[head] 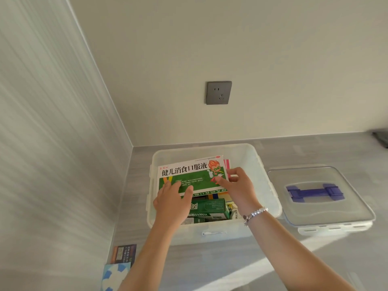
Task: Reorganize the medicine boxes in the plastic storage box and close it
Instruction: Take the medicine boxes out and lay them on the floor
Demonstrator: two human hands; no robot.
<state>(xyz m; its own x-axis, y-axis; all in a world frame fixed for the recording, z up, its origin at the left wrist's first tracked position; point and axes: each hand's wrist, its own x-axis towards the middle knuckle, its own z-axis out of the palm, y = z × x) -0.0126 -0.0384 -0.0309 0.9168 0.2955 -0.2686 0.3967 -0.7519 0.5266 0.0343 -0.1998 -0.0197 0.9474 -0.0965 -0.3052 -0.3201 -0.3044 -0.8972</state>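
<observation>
A clear plastic storage box (266, 185) stands open on the grey counter, holding several medicine boxes. A large green and white medicine box (193, 173) lies flat on top of the others at the box's back left. My left hand (172, 204) grips its near left edge, thumb on the front edge and fingers on top. My right hand (237, 185) holds its right edge, thumb on top. Under it sit a green medicine box (210, 207) and a pink one (226, 164). The lid (319, 194), clear with a blue handle, lies to the right of the storage box.
Two small boxes, one dark (123, 253) and one blue and white (114, 276), lie at the counter's near left by the wall. A grey wall socket (218, 92) is above the storage box. A dark object (381, 136) sits at the far right edge.
</observation>
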